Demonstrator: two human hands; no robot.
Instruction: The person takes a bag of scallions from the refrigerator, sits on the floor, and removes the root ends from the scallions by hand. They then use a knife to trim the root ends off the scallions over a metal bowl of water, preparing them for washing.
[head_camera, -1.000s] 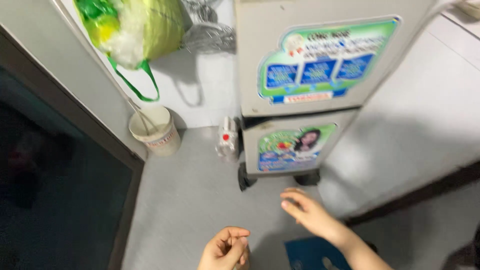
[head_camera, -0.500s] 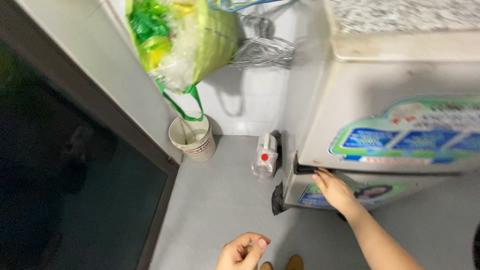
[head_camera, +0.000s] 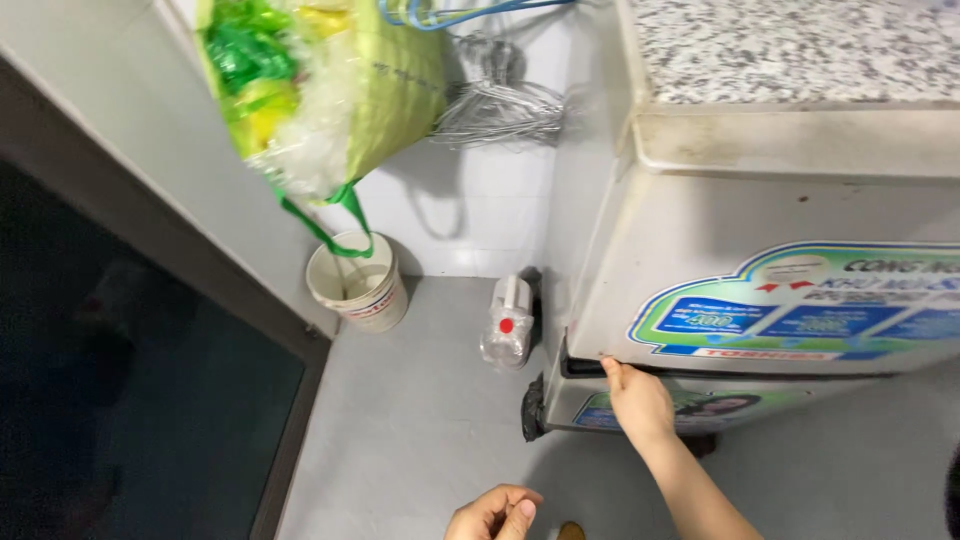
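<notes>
Curled loosely on nothing, the left hand (head_camera: 495, 514) hangs at the bottom edge over bare grey floor (head_camera: 420, 430), while the right hand (head_camera: 637, 400) hooks its fingertips into the dark gap at the left edge of the small white fridge (head_camera: 760, 290), between its two doors. Left to right along the wall stand one dark glass door (head_camera: 120, 400), one white bucket (head_camera: 360, 285) under one hanging green-handled bag (head_camera: 320, 90), and one clear plastic bottle (head_camera: 507, 325) lying just beside the fridge's corner, near that hand.

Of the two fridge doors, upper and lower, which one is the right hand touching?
The lower door: the right hand rests at its top left corner, just beneath the upper door.
</notes>
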